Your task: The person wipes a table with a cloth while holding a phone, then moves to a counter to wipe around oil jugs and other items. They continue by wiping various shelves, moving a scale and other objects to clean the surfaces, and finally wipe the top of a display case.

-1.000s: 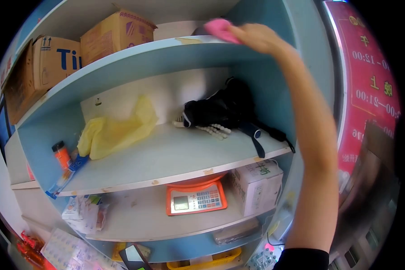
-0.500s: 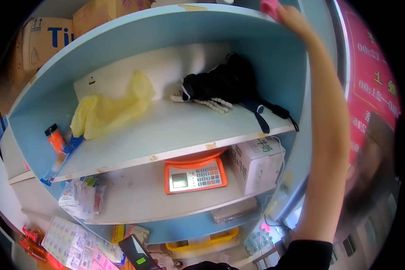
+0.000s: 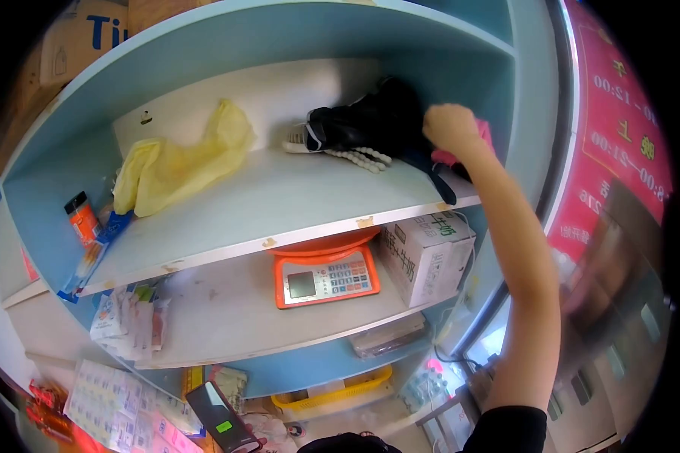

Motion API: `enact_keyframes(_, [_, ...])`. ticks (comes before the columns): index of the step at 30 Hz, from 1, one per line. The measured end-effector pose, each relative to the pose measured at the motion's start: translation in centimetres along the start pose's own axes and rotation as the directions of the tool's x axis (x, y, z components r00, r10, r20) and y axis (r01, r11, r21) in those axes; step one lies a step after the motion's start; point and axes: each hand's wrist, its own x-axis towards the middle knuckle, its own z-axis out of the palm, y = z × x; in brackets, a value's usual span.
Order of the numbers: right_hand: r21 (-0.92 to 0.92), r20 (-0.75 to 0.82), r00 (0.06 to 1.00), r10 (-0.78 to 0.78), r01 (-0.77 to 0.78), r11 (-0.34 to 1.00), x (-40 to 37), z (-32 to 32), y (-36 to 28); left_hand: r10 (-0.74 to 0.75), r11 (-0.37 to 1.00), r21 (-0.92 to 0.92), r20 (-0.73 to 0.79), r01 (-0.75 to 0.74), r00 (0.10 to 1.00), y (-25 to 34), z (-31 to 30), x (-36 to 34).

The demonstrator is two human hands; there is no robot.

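My right hand [image 3: 453, 132] is closed round a pink cloth [image 3: 485, 134], parts of which show beside and below the fist. It is at the right end of the upper shelf [image 3: 279, 192], next to a black fabric bundle [image 3: 370, 124] with a dark strap hanging over the edge. A pale beaded piece [image 3: 363, 158] pokes out under the bundle. My forearm rises from the lower right. My left hand is not in view.
A yellow plastic bag [image 3: 181, 170] and an orange jar with black lid [image 3: 81, 217] sit at the left of the upper shelf. Below are an orange scale [image 3: 326, 278] and a white carton [image 3: 427, 257]. A phone [image 3: 221, 419] and yellow basket [image 3: 332, 396] appear lower down.
My right hand has come down from the top right corner of the shelf unit to the upper shelf's right end, still holding the pink cloth. The view has shifted slightly.
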Motion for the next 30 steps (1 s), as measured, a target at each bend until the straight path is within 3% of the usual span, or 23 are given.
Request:
enact_keyframes(3, [0.029,0.322,0.935,-0.150,0.149,0.988,-0.3,2.3,-1.6,0.000,1.000,0.015,-0.090,0.002,0.996,-0.5,1.8,-0.1])
enact_keyframes(4, [0.032,0.318,0.935,-0.158,0.155,0.987,0.0,3.7,-1.8,-0.014,1.000,0.017,-0.111,0.016,0.994,-0.6,2.1,-0.1])
enact_keyframes(7, [-0.036,0.280,0.951,-0.127,0.142,0.989,0.6,5.8,-1.7,-0.119,0.993,-0.027,-0.072,0.118,0.990,-3.5,-1.6,0.7])
enact_keyframes(9, [0.055,0.270,0.962,-0.031,0.017,0.998,-0.1,5.3,-1.7,-0.095,0.993,0.062,-0.018,0.096,0.995,-3.8,-2.4,0.5])
enact_keyframes(10, [0.032,0.154,0.987,-0.035,0.031,0.999,-0.8,5.2,-2.0,-0.077,0.986,0.150,0.046,0.069,0.996,-4.0,-2.8,0.5])
enact_keyframes(13, [-0.084,0.024,0.998,-0.054,0.055,0.995,-1.3,6.2,-3.4,-0.075,0.995,0.063,0.054,0.072,0.996,-6.6,-6.3,1.0])
enact_keyframes(14, [-0.096,-0.001,0.997,-0.077,0.077,0.992,-1.4,6.1,-3.5,-0.076,0.995,0.062,0.049,0.073,0.996,-6.4,-5.6,0.5])
enact_keyframes(16, [-0.060,-0.020,0.996,-0.082,0.081,0.995,-0.5,7.3,-3.6,-0.058,0.998,0.009,-0.229,0.062,0.972,-5.7,-3.4,-0.8])
enact_keyframes(17, [-0.027,-0.047,0.996,-0.078,0.077,0.997,0.1,7.5,-3.3,-0.069,0.997,0.013,-0.230,0.074,0.971,-5.7,-3.3,-1.1])
enact_keyframes(19, [-0.073,-0.115,0.989,-0.089,0.081,0.994,1.2,7.7,-3.7,-0.094,0.995,-0.022,-0.082,0.092,0.992,-5.1,-3.8,-1.1])
enact_keyframes(23, [0.203,-0.144,0.989,-0.020,0.049,0.978,2.1,5.7,-2.5,-0.020,0.998,0.065,-0.102,0.027,0.995,-1.9,1.6,-1.8])
enact_keyframes(25, [0.468,-0.106,0.989,0.103,-0.042,0.883,2.1,3.4,-2.0,0.027,0.995,0.097,-0.030,-0.024,0.999,-1.4,2.1,-1.9])
enact_keyframes(27, [0.591,-0.216,0.963,0.162,-0.004,0.807,1.9,1.6,-1.8,0.040,0.999,-0.012,-0.217,-0.043,0.975,1.1,7.1,-3.6])
enact_keyframes(28, [0.633,-0.279,0.953,0.118,0.091,0.768,2.0,0.7,-1.8,0.025,1.000,-0.012,-0.226,-0.029,0.974,0.8,6.2,-3.4])
enact_keyframes(30, [0.780,-0.366,0.926,0.087,0.255,0.572,0.1,-2.2,-3.5,0.000,0.999,0.046,-0.055,0.002,0.999,-0.6,2.2,-2.3])
